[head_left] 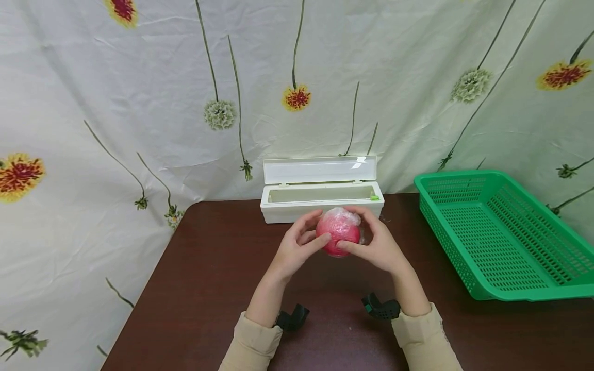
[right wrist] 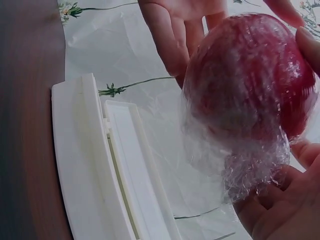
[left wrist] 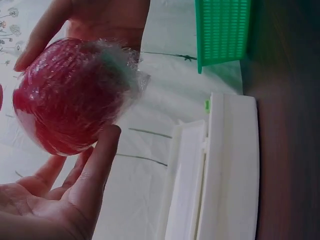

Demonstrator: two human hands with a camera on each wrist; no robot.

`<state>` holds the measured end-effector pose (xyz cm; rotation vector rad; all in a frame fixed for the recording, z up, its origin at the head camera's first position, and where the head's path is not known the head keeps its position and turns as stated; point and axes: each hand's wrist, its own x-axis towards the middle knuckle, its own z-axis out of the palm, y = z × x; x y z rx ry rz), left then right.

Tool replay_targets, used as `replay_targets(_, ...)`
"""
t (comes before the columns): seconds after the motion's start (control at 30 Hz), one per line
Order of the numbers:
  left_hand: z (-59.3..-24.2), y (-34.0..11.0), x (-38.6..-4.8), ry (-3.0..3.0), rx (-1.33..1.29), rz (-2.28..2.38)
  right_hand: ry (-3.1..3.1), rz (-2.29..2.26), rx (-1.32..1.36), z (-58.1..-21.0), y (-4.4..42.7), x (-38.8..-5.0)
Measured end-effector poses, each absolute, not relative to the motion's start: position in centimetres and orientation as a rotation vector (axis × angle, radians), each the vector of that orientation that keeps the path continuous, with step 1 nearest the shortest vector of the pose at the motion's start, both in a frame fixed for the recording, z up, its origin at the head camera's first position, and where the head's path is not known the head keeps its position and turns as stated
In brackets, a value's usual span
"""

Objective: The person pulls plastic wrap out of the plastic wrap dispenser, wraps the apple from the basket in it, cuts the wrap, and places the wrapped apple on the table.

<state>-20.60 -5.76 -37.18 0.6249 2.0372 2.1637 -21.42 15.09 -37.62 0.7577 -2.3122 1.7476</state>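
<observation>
A round red thing wrapped in clear cling film (head_left: 337,232) is held up between both hands above the table; its kind is hard to tell through the film. My left hand (head_left: 297,246) grips it from the left, thumb on the near side. From the other side my right hand (head_left: 381,247) grips it, its thumb low on the front. In the left wrist view the wrapped red thing (left wrist: 70,95) looks glossy and creased. Loose, bunched film (right wrist: 255,170) gathers on one side in the right wrist view. Behind the hands stands a white cling film dispenser (head_left: 278,212), lid up.
A green slatted plastic basket (head_left: 482,288) stands on the right of the dark brown table (head_left: 209,288). Behind the table hangs a pale cloth (head_left: 167,93) printed with flowers. A small green piece (head_left: 374,197) sits at the dispenser's right end.
</observation>
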Motion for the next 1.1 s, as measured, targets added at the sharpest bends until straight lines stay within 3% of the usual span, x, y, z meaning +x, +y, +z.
replay_targets(0.2,-37.4,-5.6,-20.7,2.049,0.562,2.196,-2.324,1.68,0.767,-36.6,14.5,-20.8)
replay_targets(0.5,-37.5,-5.3,-20.7,2.077,0.395,2.167,-2.304,1.603,0.805,-38.0,14.4,-21.6)
replay_targets(1.1,-38.0,-5.0,-20.9,2.18,0.463,2.251,-2.319,1.303,0.854,-37.9,14.0,-21.5)
